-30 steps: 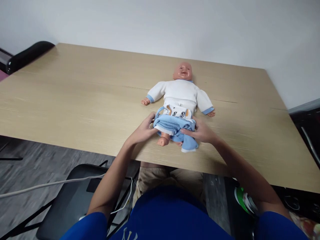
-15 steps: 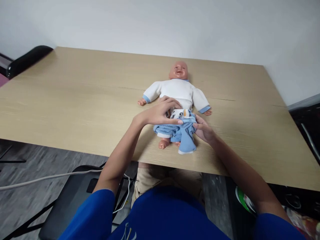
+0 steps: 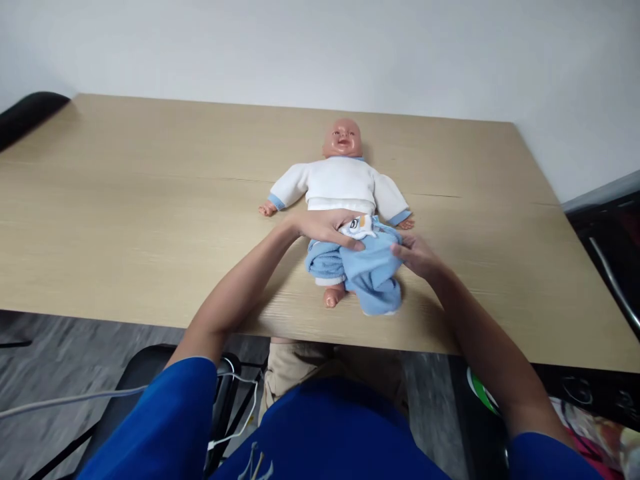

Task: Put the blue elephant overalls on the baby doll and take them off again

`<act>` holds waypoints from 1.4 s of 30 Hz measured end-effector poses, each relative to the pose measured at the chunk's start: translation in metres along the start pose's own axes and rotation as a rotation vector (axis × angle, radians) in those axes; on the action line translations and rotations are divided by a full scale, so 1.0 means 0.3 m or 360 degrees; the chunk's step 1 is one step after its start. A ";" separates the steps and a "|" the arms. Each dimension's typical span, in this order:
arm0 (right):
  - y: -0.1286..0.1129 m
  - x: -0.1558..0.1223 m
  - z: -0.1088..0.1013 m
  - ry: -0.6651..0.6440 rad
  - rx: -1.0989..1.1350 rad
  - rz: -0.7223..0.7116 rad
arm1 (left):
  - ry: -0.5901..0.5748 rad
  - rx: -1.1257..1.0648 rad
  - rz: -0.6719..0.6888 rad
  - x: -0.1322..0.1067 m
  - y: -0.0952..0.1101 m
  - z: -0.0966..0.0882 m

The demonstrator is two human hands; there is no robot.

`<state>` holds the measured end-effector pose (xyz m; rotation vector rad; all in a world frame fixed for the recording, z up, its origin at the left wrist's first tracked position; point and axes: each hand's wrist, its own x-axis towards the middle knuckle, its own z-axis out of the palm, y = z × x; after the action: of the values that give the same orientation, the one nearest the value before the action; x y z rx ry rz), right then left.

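A baby doll (image 3: 342, 180) in a white top with blue cuffs lies on its back, head away from me. Light blue pants (image 3: 373, 267) with a white printed patch lie bunched over its legs; one bare foot (image 3: 333, 295) pokes out of the leg on the left. At the waistband, my left hand (image 3: 333, 227) grips the cloth, thumb over the blue fabric and fingers behind the print. My right hand (image 3: 415, 255) pinches the pants' edge on the right side. The doll's other foot is hidden under the cloth.
The doll lies near the front edge of a wooden table (image 3: 150, 220) against a white wall (image 3: 300, 53). Below on the left are a black chair (image 3: 125, 400) and a white cable (image 3: 75, 398). Black items stand at the right.
The pants leg on the right has been spread out wider and now covers the doll's foot there. Both hands have stayed on the waistband. The view has shifted slightly.
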<state>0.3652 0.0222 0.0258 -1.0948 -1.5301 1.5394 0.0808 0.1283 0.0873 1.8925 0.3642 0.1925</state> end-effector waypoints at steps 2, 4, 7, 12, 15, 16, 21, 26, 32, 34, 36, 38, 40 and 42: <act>0.009 -0.003 0.004 0.0205 0.0106 -0.0027 | -0.0133 0.0002 -0.0014 0.002 -0.002 0.000; 0.014 -0.001 0.011 0.0267 0.0111 -0.0012 | -0.0256 -0.0005 -0.0037 0.002 0.001 0.000; 0.001 -0.001 0.008 0.0037 0.0003 0.0030 | -0.0301 -0.0065 -0.0035 -0.001 0.010 0.000; -0.042 -0.024 -0.031 -0.0652 -0.0091 0.0189 | -0.0240 -0.0222 -0.0010 -0.001 0.013 -0.003; -0.031 -0.040 -0.035 -0.0506 -0.0018 0.0169 | -0.0296 -0.0224 -0.0035 0.000 0.010 0.004; -0.022 -0.043 -0.031 -0.0336 0.0043 0.0152 | -0.0351 -0.0217 -0.0045 0.000 0.009 0.007; 0.004 -0.040 -0.001 0.0123 0.0164 0.0239 | -0.0524 -0.0191 -0.0068 -0.003 0.019 0.023; -0.038 -0.040 -0.016 -0.0415 -0.0103 0.0208 | -0.0312 -0.0189 -0.0050 -0.004 0.019 0.013; -0.037 -0.065 -0.003 -0.0381 0.0158 0.0208 | -0.0354 -0.0246 -0.0085 -0.004 0.005 0.014; -0.023 -0.065 0.018 -0.0073 0.0428 0.0208 | -0.0377 -0.0262 -0.0056 -0.003 -0.002 0.018; -0.010 -0.058 0.038 0.0116 0.0597 0.0257 | -0.0362 -0.0255 -0.0033 -0.003 -0.016 0.019; -0.004 -0.048 0.051 0.0155 0.0637 0.0305 | -0.0309 -0.0229 -0.0036 -0.005 -0.036 0.018; -0.005 -0.041 0.052 0.0092 0.0585 0.0343 | -0.0236 -0.0220 -0.0030 -0.010 -0.057 0.014; -0.011 -0.039 0.045 -0.0033 0.0484 0.0354 | -0.0185 -0.0229 -0.0010 -0.015 -0.074 0.012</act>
<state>0.3573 0.0063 0.0293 -1.1001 -1.1665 1.8670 0.0743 0.1306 0.0655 1.7517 0.2705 0.1012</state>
